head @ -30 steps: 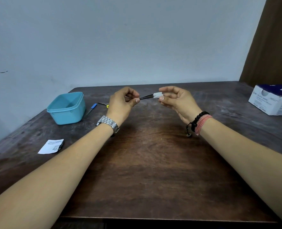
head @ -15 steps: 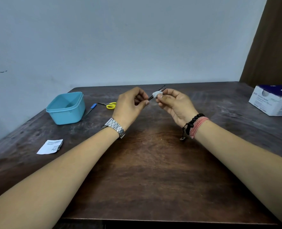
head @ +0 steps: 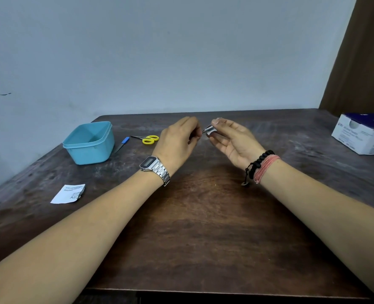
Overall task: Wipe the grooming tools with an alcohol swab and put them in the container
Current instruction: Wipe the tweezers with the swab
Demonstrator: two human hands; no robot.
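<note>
You are at a dark wooden table [head: 203, 227] set against a pale wall, with a brown curtain [head: 363, 51] at the right. Your left hand [head: 177, 142] is raised over the far middle of the table, back toward the camera, fingers curled in to pinch one end of a thin dark tool [head: 204, 129]; which grooming tool it is cannot be made out. Your right hand [head: 234, 139] faces it palm up, thumb and forefinger pinching a small white swab [head: 210, 130] folded around the tool, the other fingers loosely spread. The tool's far tip pokes out past your right fingertips. There is a metal watch [head: 154, 167] on your left wrist, and black beads and pink cords [head: 261, 165] on your right.

Left of your hands, yellow-handled scissors [head: 147, 138] lie flat on the table, with a blue-handled tool [head: 121, 144] just beside them. Further left stands the open teal container [head: 89, 142]; nothing shows inside it. Nearer you on the left lies a torn white wrapper [head: 68, 193]. At the far right edge sits a white and blue box [head: 363, 133].
</note>
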